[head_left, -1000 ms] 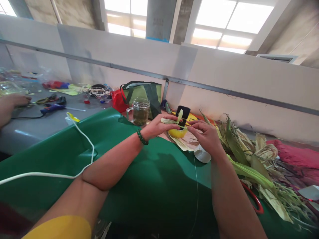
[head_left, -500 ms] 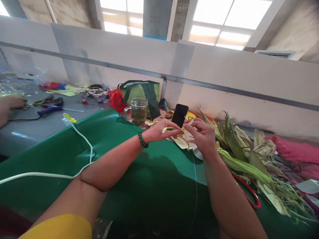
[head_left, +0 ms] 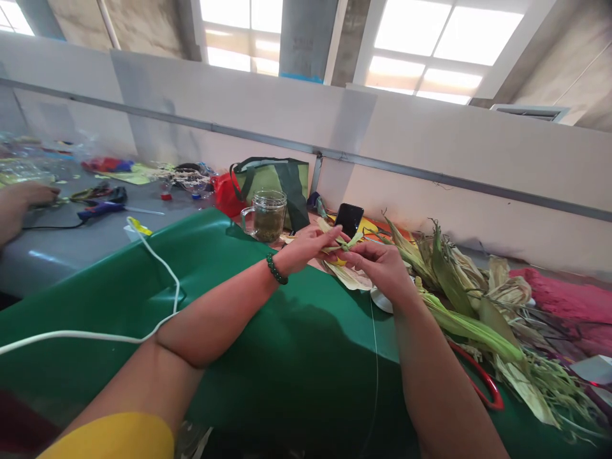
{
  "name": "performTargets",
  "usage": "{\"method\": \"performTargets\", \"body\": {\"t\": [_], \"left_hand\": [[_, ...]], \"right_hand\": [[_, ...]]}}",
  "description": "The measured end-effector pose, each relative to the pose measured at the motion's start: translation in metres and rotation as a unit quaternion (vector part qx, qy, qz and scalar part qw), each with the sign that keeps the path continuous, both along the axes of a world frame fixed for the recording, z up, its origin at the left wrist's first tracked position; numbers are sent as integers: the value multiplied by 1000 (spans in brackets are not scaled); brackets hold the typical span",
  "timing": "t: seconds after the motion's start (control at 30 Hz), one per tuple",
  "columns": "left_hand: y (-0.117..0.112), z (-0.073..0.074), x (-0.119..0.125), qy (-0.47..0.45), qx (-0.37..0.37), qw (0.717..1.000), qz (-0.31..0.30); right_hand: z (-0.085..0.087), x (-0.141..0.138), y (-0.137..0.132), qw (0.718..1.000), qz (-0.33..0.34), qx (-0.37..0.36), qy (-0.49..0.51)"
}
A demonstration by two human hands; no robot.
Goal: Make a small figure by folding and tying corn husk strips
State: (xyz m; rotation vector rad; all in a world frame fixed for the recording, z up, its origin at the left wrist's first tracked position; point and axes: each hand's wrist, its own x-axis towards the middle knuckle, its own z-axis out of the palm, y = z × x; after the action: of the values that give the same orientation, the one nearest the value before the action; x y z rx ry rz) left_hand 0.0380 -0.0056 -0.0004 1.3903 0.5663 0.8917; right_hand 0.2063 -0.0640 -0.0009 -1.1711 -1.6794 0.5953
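Observation:
Both my hands meet over the green table cover point(head_left: 268, 357), pinching a small folded strip of corn husk point(head_left: 345, 243). My left hand point(head_left: 306, 247), with a green bead bracelet at the wrist, closes on one end of it. My right hand point(head_left: 377, 266) is closed on the other end, fingers curled. A thin white thread point(head_left: 377, 357) runs down from under my right hand. A black phone point(head_left: 349, 220) leans upright just behind the hands, and a flat pale husk point(head_left: 351, 277) lies beneath them.
A pile of corn husks point(head_left: 468, 299) and red-handled scissors point(head_left: 482, 382) lie to the right. A glass mug point(head_left: 268, 215) and a green bag point(head_left: 277, 182) stand behind. A white cable point(head_left: 157, 261) crosses the cover. Another person's hand point(head_left: 16, 204) rests at far left.
My hands have come lower and closer together, now touching round the husk strip. The yellow piece seen under them before is mostly hidden.

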Motion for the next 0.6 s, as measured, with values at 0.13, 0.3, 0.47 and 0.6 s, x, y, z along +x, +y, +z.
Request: {"method": "performTargets", "body": {"t": [0.13, 0.3, 0.47, 0.6], "left_hand": [[9, -7, 6, -63, -90, 991, 79], [5, -18, 12, -51, -41, 998, -3], [-3, -18, 12, -67, 50, 996, 24], [3, -17, 11, -63, 110, 989, 77]], "right_hand": [[-4, -3, 2, 993, -79, 71, 44], [-17, -9, 6, 959, -189, 207, -36], [-23, -12, 3, 947, -178, 232, -134], [-13, -8, -6, 930, -231, 275, -84]]}}
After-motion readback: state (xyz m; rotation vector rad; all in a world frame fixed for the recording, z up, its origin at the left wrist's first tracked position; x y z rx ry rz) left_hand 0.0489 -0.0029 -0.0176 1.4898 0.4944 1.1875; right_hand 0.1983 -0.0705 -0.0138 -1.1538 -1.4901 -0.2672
